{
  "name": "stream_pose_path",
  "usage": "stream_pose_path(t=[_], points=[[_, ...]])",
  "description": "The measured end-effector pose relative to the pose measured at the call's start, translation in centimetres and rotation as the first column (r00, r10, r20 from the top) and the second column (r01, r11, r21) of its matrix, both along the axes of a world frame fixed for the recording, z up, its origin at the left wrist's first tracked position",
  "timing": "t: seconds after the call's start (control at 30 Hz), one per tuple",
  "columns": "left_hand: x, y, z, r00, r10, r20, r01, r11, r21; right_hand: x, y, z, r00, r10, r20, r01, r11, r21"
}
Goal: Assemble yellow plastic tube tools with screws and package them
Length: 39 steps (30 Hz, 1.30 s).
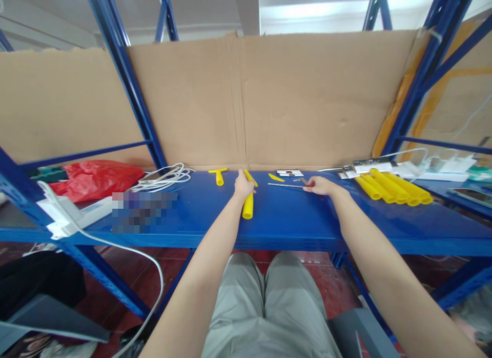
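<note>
My left hand [242, 185] is closed around a yellow tube [248, 208], its lower end toward me. A slanted yellow strip [251, 178] shows at the tube's upper end, partly covered by my fingers. My right hand [320, 185] is closed on a screwdriver [286, 185] with a long thin metal shaft pointing left; some red shows at my fingertips, and most of the handle is hidden. Between the hands lie a curved yellow piece [275, 177], a white-and-dark card [289, 173] and tiny metal bits [296, 180]. Left of my left hand stands a yellow T-shaped piece [219, 176].
On the blue bench [292, 219], several yellow tubes [400, 189] lie at right beside a black-and-white box [372, 166]. At left are a red plastic bag [98, 178], coiled white cable [169, 178] and a white power strip [92, 214]. A cardboard panel [307, 101] closes the back.
</note>
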State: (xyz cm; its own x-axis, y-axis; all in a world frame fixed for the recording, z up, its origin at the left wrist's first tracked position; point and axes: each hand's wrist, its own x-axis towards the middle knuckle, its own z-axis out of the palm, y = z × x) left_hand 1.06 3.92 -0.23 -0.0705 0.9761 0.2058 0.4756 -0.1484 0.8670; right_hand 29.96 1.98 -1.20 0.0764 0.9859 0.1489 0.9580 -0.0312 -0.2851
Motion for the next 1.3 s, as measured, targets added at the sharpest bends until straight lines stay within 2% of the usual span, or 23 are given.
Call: stream_pose_path(t=[0.27, 0.43, 0.6, 0.73, 0.83, 1.0, 1.13, 1.3], points=[[0.2, 0.0, 0.0, 1.0, -0.004, -0.029, 0.005, 0.999, 0.034, -0.1, 1.7, -0.6, 0.999, 0.026, -0.046, -0.019, 0.989, 0.145], [0.4, 0.5, 0.0, 0.998, -0.05, -0.045, 0.052, 0.997, 0.058, -0.6, 2.8, -0.2, 1.0, -0.014, -0.025, 0.017, 0.995, 0.098], [0.7, 0.1, 0.2, 0.979, -0.197, -0.044, 0.2, 0.977, 0.073, -1.7, 3.6, 0.5, 0.998, -0.067, 0.018, 0.068, 0.998, -0.004], [0.6, -0.6, 0.7, 0.932, -0.336, -0.136, 0.356, 0.917, 0.179, -2.3, 4.1, 0.7, 0.998, -0.066, 0.022, 0.067, 0.998, -0.021], [0.7, -1.0, 0.9, 0.89, -0.386, -0.241, 0.438, 0.869, 0.228, -2.5, 4.5, 0.6, 0.996, -0.086, 0.032, 0.087, 0.996, -0.022], [1.0, -1.0, 0.5, 0.87, -0.339, -0.358, 0.457, 0.827, 0.328, -2.7, 4.7, 0.4, 0.992, -0.116, 0.048, 0.118, 0.992, -0.035], [1.3, -0.9, 0.3, 0.887, -0.347, -0.304, 0.437, 0.842, 0.316, -2.9, 4.6, 0.4, 0.991, -0.115, 0.061, 0.118, 0.992, -0.043], [1.4, -1.1, 0.6, 0.905, -0.355, -0.235, 0.413, 0.865, 0.285, -2.9, 4.6, 0.3, 0.988, -0.12, 0.096, 0.123, 0.992, -0.023]])
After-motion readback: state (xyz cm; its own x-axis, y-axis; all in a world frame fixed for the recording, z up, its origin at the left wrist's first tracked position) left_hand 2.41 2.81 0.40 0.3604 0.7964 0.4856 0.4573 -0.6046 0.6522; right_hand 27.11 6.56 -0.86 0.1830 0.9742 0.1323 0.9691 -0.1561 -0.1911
